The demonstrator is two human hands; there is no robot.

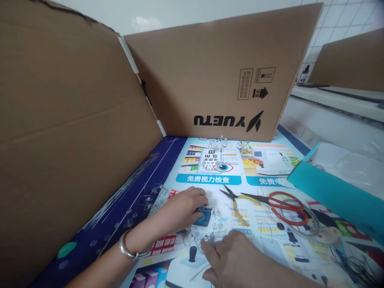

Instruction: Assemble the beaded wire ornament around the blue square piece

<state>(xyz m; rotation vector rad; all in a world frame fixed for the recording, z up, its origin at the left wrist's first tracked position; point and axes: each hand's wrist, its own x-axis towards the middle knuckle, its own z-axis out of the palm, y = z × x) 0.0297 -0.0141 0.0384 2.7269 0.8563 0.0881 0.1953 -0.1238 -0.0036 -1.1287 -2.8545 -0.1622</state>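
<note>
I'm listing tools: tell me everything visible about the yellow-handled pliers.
The pliers have dark, tapering, metal-looking jaws and curved, coated-looking yellow handles. They lie on the printed sheet, jaws parted and pointing away and leftward, handles spread. The red-handled scissors lie to the right, blades close to one handle; contact is unclear. Neither the left hand nor the right hand touches the pliers.

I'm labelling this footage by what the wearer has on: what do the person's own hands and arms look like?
Both the left hand and the right hand are bare, with no gloves. The left wrist wears a shiny, silver-coloured rounded bangle; no jewellery shows on the right wrist. No sleeve shows on either side.
</note>
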